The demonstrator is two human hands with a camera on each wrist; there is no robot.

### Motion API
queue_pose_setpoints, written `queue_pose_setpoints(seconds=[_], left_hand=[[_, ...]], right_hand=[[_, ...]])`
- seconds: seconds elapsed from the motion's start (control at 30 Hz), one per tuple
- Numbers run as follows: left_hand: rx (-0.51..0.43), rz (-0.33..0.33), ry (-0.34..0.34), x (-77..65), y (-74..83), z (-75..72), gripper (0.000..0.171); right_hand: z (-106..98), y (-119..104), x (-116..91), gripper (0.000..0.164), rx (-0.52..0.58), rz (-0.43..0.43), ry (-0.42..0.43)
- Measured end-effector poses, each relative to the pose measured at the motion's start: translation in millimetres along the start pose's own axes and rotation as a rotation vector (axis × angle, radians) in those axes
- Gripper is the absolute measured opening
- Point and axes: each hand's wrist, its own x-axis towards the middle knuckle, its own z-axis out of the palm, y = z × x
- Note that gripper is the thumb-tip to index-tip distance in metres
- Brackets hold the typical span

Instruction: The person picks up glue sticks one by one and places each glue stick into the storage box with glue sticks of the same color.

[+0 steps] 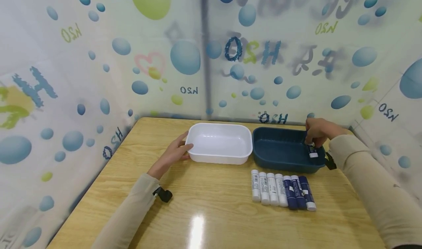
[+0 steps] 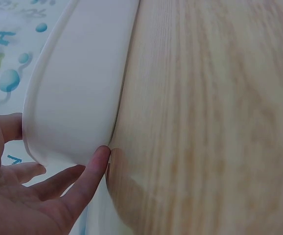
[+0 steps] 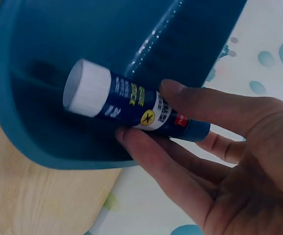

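My left hand [image 1: 174, 149] grips the left end of a white plastic bin [image 1: 217, 160]. In the left wrist view its thumb goes over the bin's rim [image 2: 26, 120], and the other fingers rest against the outer wall, one fingertip low by the table. With thumb and fingers, my right hand [image 1: 318, 130] pinches a dark blue glue stick [image 3: 131, 103] at the right end of a dark teal bin [image 1: 287, 166]. The glue stick is tilted, its white cap pointing down into the bin.
In front of the teal bin, several glue sticks lie side by side: white ones [image 1: 268, 188] at left, dark blue ones [image 1: 298, 192] at right. Both bins stand together at the back of a wooden table [image 1: 204, 197]. A patterned curtain [image 1: 158, 95] hangs close behind.
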Motion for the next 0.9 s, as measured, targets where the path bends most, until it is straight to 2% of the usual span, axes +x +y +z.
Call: queue_pose_setpoints(seconds=[0.2, 0.47, 0.7, 0.9], left_hand=[[0.001, -0.002, 0.002, -0.3, 1.2, -0.2, 0.073], [-0.003, 0.001, 0.001, -0.8, 1.6, 0.2, 0.073], [-0.006, -0.004, -0.005, -0.9, 3.0, 1.0, 0.074], [-0.012, -0.005, -0.008, -1.4, 2.7, 0.2, 0.074]], right_hand=[[7, 3, 10, 0.040, -0.015, 0.045, 0.003], [15, 3, 17, 0.036, -0.040, 0.049, 0.042], [21, 1, 22, 0.033, -0.075, 0.103, 0.028], [23, 1, 22, 0.032, -0.093, 0.090, 0.025]])
